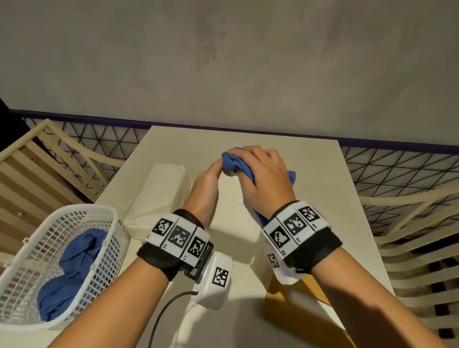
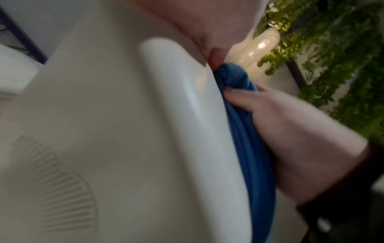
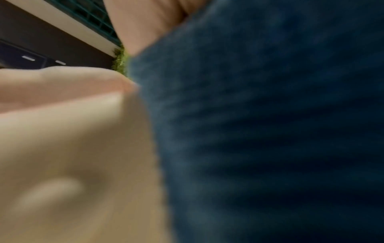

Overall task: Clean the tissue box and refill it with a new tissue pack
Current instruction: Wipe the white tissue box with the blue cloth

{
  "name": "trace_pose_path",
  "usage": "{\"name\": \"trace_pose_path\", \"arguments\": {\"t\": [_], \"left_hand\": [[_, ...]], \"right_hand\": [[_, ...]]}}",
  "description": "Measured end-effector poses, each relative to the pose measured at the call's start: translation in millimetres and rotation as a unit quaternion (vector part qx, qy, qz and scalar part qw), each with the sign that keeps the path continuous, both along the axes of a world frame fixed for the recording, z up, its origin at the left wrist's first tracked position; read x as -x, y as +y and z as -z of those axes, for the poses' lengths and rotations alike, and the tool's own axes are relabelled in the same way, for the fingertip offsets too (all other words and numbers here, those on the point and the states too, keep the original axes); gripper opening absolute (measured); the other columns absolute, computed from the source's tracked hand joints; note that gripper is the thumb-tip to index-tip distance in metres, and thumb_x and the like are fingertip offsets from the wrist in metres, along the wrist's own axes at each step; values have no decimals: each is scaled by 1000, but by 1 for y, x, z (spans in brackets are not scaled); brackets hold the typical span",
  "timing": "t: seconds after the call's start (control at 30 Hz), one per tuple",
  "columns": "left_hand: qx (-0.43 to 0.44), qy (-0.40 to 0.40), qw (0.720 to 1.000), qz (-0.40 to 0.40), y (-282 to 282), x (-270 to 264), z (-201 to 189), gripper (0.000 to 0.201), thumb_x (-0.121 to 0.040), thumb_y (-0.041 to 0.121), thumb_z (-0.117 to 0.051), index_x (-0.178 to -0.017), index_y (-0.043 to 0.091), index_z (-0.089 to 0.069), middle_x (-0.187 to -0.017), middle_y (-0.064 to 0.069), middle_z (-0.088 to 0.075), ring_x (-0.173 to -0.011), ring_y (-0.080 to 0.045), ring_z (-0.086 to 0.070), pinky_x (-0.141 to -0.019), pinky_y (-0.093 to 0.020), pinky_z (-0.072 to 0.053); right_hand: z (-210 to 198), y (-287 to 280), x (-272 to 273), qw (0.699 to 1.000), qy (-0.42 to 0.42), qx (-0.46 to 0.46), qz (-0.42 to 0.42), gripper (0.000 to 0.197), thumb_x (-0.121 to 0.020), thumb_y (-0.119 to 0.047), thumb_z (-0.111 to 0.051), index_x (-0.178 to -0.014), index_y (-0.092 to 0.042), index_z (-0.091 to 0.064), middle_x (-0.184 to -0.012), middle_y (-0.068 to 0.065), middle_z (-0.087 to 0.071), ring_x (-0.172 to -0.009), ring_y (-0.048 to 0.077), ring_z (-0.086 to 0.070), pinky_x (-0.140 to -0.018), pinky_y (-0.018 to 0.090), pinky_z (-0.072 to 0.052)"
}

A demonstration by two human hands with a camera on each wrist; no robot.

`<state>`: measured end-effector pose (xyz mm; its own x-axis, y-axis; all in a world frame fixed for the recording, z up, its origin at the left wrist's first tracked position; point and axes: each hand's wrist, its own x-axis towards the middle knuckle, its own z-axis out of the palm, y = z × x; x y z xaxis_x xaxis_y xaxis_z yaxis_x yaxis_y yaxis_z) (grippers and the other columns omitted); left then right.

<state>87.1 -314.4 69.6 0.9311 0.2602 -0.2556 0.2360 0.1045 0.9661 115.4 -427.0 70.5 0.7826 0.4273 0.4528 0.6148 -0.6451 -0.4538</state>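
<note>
On the far left a white plastic basket point(image 1: 55, 265) sits at the corner of the table point(image 1: 316, 169), with a crumpled blue rag point(image 1: 71, 272) lying inside it. Just beyond the basket, toward the wall, a white tissue pack point(image 1: 157, 196) lies flat on the tabletop, close beside the person's left forearm.

In the middle, the tissue box point(image 1: 233, 208) is a pale cream shell, tipped up between the two hands; from the left wrist view its smooth rounded side point(image 2: 176, 115) fills the frame. The left hand point(image 1: 207, 183) steadies it, palm against one side, fingers reaching up to the top edge. I cannot tell from here whether those fingers curl round the edge or only press against it, since the cloth and the other hand cover them.

To the right, the right hand point(image 1: 265, 177) is clamped on a blue cloth point(image 1: 235, 160), fingers curled over the bunched fabric and pressing it against the box's upper end. In the left wrist view the cloth point(image 2: 245, 134) runs down the box's side, pinned there by the right hand point(image 2: 290, 139). The right wrist view is mostly blurred dark blue cloth point(image 3: 270, 131).

Both wrists wear black bands with black-and-white square markers. Slatted wooden chairs stand on both sides of the table.
</note>
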Motion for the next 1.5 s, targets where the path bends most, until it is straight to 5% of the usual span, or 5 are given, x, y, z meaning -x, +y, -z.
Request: {"name": "trace_pose_path", "arguments": {"t": [0.27, 0.7, 0.97, 1.1, 1.5], "left_hand": [[45, 37, 997, -42, 10, -2, -10, 40, -95, 47, -37, -89, 15, -61, -92, -8, -67, -82, -25, -64, -76, -34, -52], [61, 57, 996, -42, 0, -1, -8, 67, -97, 53, -16, -128, 4, -49, -129, -14, -58, -109, -20, -58, -94, -28, -42], [100, 48, 989, -97, 21, 9, -1, 57, -87, 62, -40, -106, 14, -64, -104, -10, -70, -93, -29, -67, -91, -46, -51], [127, 36, 988, -83, 38, 17, -8, 48, -88, 59, -40, -96, 18, -63, -94, -5, -71, -82, -22, -68, -86, -40, -51], [134, 16, 981, -139, 47, 20, -14, 50, -90, 61, -33, -110, 23, -60, -122, -7, -64, -107, -28, -62, -97, -46, -47]], "right_hand": [[28, -20, 11, 949, 121, -292, -6, 39, -90, 9, -46, -127, -3, -50, -123, 4, -37, -117, 10, -36, -97, -6, -22], [21, 9, 8, 999, -7, -23, -41, 46, -86, 0, -44, -130, -13, -51, -135, 10, -51, -122, 23, -30, -104, 33, -24], [24, -13, -35, 885, 269, -379, -4, 30, -94, 3, -40, -102, 33, -41, -104, 53, -44, -95, 57, -48, -65, 31, -44], [67, -26, -58, 901, 293, -320, 10, 23, -85, -16, -40, -98, -6, -55, -88, 8, -57, -80, 0, -60, -78, 30, -40], [44, 14, 6, 911, 268, -314, 18, 37, -99, -12, -35, -135, -14, -40, -140, 7, -43, -129, 23, -37, -113, 35, -27]]}}
